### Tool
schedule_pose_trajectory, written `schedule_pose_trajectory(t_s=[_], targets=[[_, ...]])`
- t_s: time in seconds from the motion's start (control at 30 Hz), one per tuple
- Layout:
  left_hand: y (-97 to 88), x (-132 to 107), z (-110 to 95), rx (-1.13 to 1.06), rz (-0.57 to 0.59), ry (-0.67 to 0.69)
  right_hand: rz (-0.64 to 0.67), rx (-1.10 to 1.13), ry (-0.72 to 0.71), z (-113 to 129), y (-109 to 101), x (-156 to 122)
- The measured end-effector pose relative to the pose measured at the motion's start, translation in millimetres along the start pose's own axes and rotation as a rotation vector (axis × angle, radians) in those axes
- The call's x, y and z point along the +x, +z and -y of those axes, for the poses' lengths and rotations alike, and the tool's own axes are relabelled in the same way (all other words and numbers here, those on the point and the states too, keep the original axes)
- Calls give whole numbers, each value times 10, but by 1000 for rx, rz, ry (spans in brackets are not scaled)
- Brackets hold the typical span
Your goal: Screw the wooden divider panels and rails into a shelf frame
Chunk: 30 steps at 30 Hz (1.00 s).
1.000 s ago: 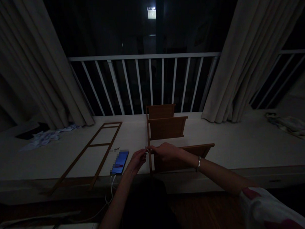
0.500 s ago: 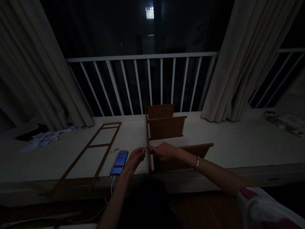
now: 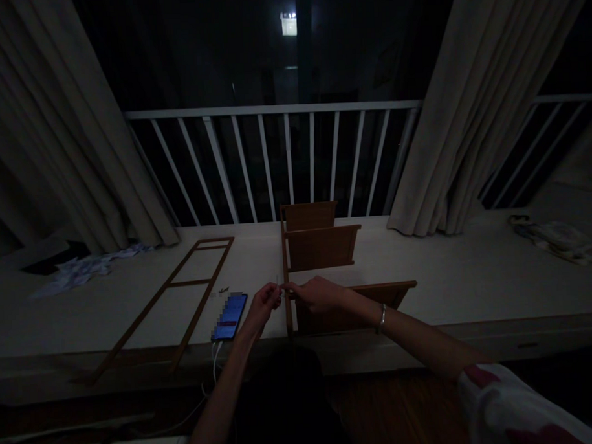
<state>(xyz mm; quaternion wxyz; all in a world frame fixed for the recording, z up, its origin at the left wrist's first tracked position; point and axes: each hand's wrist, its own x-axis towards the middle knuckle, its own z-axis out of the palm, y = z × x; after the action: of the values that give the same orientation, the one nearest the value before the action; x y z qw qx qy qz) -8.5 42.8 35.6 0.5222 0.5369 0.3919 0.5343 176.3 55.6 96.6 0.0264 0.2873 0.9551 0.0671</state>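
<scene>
A half-built wooden rack [image 3: 321, 247] lies on a pale ledge [image 3: 448, 275], with three brown shelf boards joined to a side rail. My left hand [image 3: 264, 305] is pinched on a thin small metal tool at that rail. My right hand [image 3: 318, 292] is closed over the rail at the nearest shelf board [image 3: 376, 293], fingertips meeting the left hand's. A bracelet sits on the right wrist. The room is very dim.
A second ladder-like wooden side frame [image 3: 177, 294] lies flat to the left. A lit phone [image 3: 230, 316] with a white cable lies beside it. Crumpled paper [image 3: 84, 268] is at far left, cloth [image 3: 558, 235] at far right. Curtains and a white railing [image 3: 273, 110] stand behind.
The view has shifted slightly. Both hands stay at the same joint on the rail, the left hand lifted a little.
</scene>
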Motion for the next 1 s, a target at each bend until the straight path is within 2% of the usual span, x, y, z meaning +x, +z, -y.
schedule_pose_trajectory(t_s=[0.3, 0.5, 0.7, 0.83, 1.0], targets=[[-21, -76, -100, 391, -89, 289, 24, 17, 11, 8, -3, 13], [-106, -104, 47, 911, -95, 560, 0, 17, 8, 3, 5, 11], [-154, -144, 157, 1189, -131, 715, 14, 15, 16, 30, -8, 13], [-163, -177, 140, 1188, -129, 700, 2, 9, 21, 41, 12, 16], [-58, -310, 7, 941, -95, 502, -26, 0, 7, 38, 25, 8]])
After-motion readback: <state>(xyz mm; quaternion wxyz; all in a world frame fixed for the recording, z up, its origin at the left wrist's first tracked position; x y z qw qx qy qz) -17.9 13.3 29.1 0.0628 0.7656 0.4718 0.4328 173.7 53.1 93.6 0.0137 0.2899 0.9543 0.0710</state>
